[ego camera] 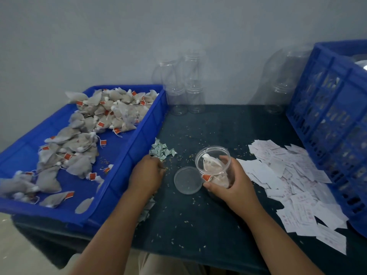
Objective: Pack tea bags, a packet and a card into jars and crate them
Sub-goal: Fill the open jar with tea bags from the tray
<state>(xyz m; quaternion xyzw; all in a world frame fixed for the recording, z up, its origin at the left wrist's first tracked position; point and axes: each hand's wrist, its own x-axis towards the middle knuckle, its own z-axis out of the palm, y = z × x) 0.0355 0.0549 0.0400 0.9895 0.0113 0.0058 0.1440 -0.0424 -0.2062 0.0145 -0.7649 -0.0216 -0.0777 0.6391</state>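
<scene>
Gripping a clear plastic jar [211, 165] mid-frame, right hand [228, 184]; left hand [147, 173] touches green folded packets [162, 151], hold unclear; white cards [288, 175] print illegible.

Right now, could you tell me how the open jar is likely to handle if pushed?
The jar looks like thin clear plastic, so probably light and slightly squeezable. Tilted in the right hand with its lid off, its tea bags could spill.

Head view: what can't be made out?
All in the head view:
- Whether the left hand pinches any packets: its back hides the fingertips.
- Number of tea bags in the jar: the right hand covers part.
- Inside of the crate: lattice wall, right edge.
- Print on the cards: too small.
</scene>
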